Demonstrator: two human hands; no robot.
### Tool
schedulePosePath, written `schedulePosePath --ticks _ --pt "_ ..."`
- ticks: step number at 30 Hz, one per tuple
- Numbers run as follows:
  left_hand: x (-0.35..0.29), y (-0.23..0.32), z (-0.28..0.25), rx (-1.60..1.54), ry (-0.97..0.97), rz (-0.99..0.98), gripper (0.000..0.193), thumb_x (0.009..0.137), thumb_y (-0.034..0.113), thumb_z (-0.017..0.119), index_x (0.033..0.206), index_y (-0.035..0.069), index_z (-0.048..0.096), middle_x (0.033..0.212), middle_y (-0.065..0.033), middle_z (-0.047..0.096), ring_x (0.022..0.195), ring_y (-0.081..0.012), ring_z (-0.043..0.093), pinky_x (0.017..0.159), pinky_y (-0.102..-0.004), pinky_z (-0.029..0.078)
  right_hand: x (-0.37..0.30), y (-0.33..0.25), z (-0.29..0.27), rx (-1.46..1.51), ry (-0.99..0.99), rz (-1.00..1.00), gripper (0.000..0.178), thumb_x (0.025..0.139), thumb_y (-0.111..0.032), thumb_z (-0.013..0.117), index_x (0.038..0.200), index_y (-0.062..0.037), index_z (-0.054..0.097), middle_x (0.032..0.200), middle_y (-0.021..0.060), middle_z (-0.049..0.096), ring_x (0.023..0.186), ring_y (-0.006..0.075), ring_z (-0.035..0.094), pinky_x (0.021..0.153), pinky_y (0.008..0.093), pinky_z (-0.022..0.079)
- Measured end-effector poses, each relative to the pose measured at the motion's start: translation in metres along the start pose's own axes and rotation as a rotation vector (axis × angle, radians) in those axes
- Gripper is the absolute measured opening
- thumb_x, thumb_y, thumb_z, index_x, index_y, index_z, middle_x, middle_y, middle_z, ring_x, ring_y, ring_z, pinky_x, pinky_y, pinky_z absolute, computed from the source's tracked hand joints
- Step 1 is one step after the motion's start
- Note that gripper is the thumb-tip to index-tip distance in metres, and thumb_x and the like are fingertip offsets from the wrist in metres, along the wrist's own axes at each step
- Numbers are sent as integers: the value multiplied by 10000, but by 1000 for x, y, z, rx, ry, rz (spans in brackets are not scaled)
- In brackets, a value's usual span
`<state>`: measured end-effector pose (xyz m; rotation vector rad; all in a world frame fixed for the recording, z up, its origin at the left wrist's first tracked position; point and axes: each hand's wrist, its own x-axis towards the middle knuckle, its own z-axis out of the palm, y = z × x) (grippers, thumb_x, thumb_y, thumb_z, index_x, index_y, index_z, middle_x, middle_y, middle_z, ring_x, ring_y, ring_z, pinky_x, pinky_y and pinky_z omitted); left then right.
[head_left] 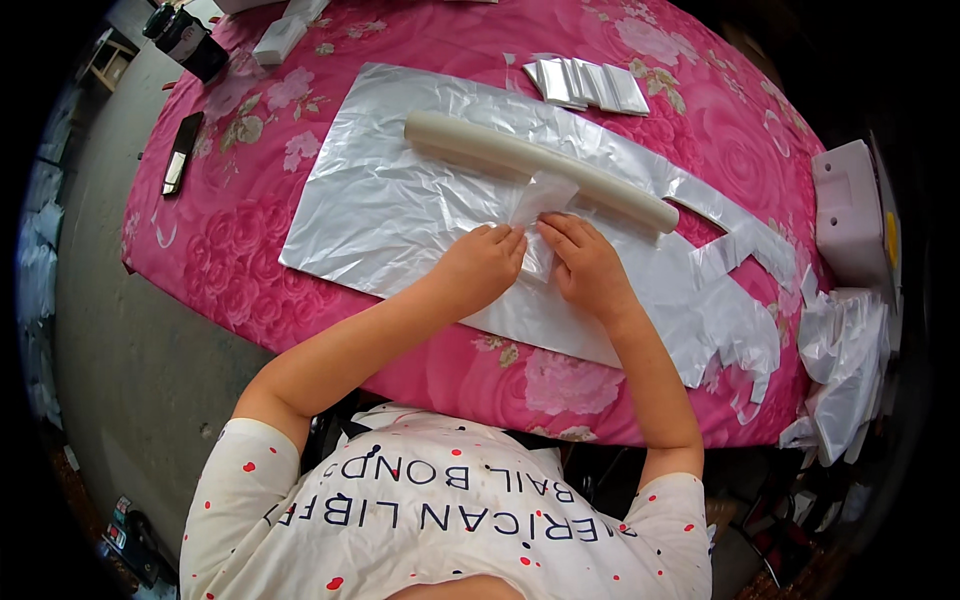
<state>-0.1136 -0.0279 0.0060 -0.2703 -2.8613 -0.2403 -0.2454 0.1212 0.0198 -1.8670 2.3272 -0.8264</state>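
Note:
A small translucent plastic bag (540,199) lies between my two hands, over a stack of large silvery plastic sheets (365,190). My left hand (482,264) is closed, its fingertips pinching the bag's left edge. From the other side, my right hand (588,262) has its fingers curled and pressed together on the bag's right edge. Part of the bag is hidden under the fingers. Just beyond my hands, a long pale roll or tube (540,168) rests slantwise across the sheets.
A pink floral tablecloth (235,265) covers the table. Small folded plastic packets (590,84) lie at the far side. Torn plastic strips (735,320) sit at right, near a white bin (850,215) and hanging bags (845,355). A phone (182,153) and dark bottle (188,42) are at left.

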Motion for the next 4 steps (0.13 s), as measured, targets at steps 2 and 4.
schedulePosePath --ticks 2,4 --pt "-10 7 -3 -91 -53 17 386 706 73 569 1073 -45 560 1146 -151 571 1037 -264 560 921 -364 429 -4 -1 0 67 -50 -27 424 660 63 540 1067 -43 594 1096 114 569 1014 261 536 887 355 444" --pt "-24 12 -3 -89 50 158 394 705 89 564 1073 -50 570 1174 -173 558 1108 -262 523 962 -322 400 -11 -2 1 102 -76 -35 432 655 72 540 1064 -53 597 1080 114 573 995 259 541 875 347 450"
